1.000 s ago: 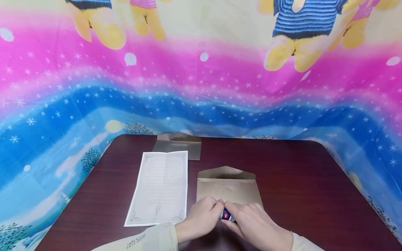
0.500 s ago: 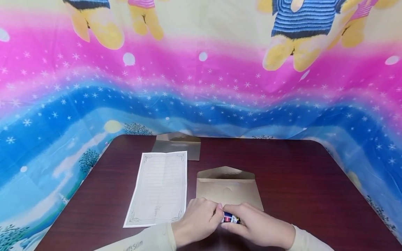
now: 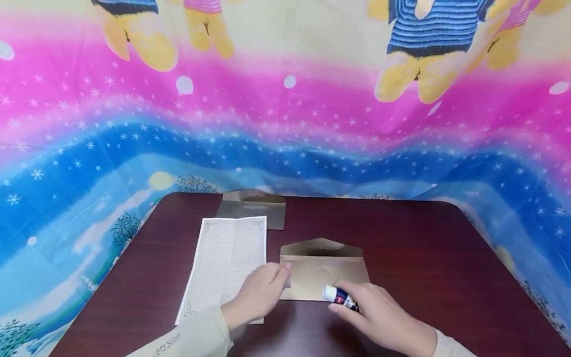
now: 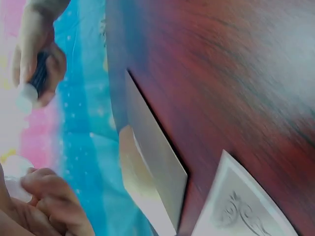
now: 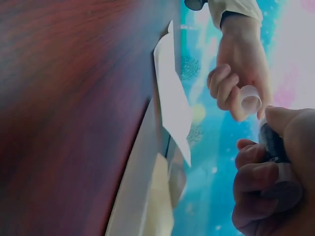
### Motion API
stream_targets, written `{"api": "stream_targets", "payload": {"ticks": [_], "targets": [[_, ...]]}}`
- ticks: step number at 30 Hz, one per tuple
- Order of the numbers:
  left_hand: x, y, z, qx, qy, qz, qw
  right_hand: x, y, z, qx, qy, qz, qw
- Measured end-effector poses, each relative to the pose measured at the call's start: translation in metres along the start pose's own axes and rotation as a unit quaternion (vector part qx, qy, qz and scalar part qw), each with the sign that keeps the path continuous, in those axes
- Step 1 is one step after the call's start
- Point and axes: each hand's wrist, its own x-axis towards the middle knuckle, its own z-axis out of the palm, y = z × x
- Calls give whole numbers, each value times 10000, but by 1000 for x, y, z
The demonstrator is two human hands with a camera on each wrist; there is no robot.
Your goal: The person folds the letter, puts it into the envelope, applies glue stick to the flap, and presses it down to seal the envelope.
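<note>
My right hand (image 3: 383,315) grips a dark blue glue stick (image 3: 341,298), its white end pointing left. A translucent white cap (image 5: 250,100) is pinched in my left hand (image 3: 259,289), apart from the stick; the right wrist view shows the cap's round open end. Between and just beyond the hands, a brown envelope (image 3: 308,272) lies on the table with its flap (image 3: 322,247) raised away from me. Left of it is a lined sheet of paper (image 3: 223,253) with a decorative border and fold creases. The left forearm and hand cover the sheet's lower right part.
Another brown envelope (image 3: 276,214) lies at the table's back edge, partly behind the sheet. The dark red-brown table (image 3: 428,263) extends to the right. A colourful printed cloth (image 3: 285,114) hangs behind the table.
The hands, together around the glue stick before, have drawn apart. The cap came away in my left hand, which moved left; the right hand moved slightly right with the stick.
</note>
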Motion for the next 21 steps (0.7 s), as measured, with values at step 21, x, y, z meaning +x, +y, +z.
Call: {"api": "stream_targets", "payload": {"ticks": [21], "targets": [[75, -44, -25, 928, 701, 302, 9928, 4, 20, 9, 1193, 634, -696, 9884]]}}
